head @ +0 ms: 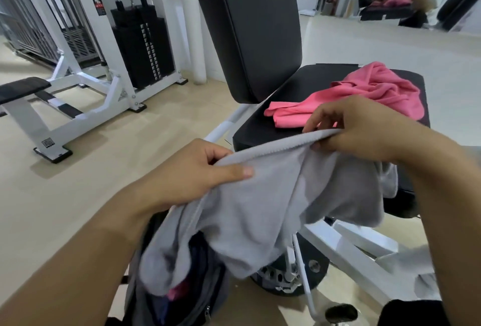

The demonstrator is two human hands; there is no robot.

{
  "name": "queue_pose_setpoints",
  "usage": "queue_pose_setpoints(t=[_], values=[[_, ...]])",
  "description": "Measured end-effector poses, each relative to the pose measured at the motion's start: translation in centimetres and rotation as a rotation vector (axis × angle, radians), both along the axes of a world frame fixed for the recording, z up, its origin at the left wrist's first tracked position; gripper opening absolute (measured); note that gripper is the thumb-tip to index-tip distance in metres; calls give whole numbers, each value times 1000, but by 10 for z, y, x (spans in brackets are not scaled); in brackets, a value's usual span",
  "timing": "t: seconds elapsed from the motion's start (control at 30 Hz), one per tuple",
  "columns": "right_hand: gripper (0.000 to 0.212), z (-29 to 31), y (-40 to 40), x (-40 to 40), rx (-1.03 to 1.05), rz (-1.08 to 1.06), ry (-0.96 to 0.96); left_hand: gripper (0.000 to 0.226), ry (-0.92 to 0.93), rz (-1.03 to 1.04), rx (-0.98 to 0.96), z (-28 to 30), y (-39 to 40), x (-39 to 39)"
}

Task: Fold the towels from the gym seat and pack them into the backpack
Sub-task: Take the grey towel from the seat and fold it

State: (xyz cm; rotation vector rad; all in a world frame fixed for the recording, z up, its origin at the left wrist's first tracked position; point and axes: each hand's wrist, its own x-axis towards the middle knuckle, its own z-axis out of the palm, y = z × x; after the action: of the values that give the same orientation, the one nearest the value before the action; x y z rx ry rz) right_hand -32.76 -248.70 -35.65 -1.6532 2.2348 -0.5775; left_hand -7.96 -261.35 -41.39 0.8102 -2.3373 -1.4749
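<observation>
Item one, the gym seat: I am seeing its black pad lying to the right of centre, with an upright black backrest rising behind it. Item two, the cable machine: it is standing at the far left on the pale floor, white frame and black weight stack, well apart from the seat. Item three, the grey towel: it is hanging loose and unfolded between both hands in front of the seat, its top hem stretching from one hand to the other and its lower folds drooping over the backpack. Item four, the pink towel: it is lying crumpled on the seat pad, beyond the right hand. Item five, the backpack: it is sitting on the floor below the grey towel, dark, with its top gaping and something pink showing inside. Item six, my left hand: its fingers are pinching the hem, thumb lying on top of the cloth. Item seven, my right hand: its fingers are curling round the other end of the hem, gripping it.
</observation>
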Motion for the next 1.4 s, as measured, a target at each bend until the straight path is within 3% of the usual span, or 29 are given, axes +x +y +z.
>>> queue_pose_setpoints(t=[0.17,0.27,0.4,0.53,0.63,0.73,0.8,0.93,1.0,1.1,1.23,1.4], values=[[29,-2,-2,-23,-197,-288,59,39,69,307,-212,-18,-20,-9],[31,-4,-2,-37,-260,-420,53,21,15,413,-343,-32,-35,-11],[20,-9,5,-50,-262,-535,80,22,-72,512,-407,-40,-51,-2],[26,-11,10,-49,-224,-663,196,5,-129,578,-277,-47,-65,14],[22,-14,11,-49,-187,-697,244,36,-144,645,-35,-54,-73,26],[18,-13,10,-49,-131,-681,235,47,-143,738,156,-55,-79,34],[17,-11,9,-50,-96,-665,226,53,-163,791,166,-56,-86,39],[26,-6,9,-54,-221,-761,183,31,-253,855,21,-62,-99,52],[29,-9,9,-54,-245,-776,182,26,-239,835,93,-65,-99,54],[22,-12,5,-54,-221,-663,96,35,-79,810,301,-56,-92,52],[16,-1,-3,-18,-268,-379,-279,31,221,612,455,-24,-66,36],[4,-13,-16,40,-122,40,-612,38,452,379,349,-9,-19,3]])
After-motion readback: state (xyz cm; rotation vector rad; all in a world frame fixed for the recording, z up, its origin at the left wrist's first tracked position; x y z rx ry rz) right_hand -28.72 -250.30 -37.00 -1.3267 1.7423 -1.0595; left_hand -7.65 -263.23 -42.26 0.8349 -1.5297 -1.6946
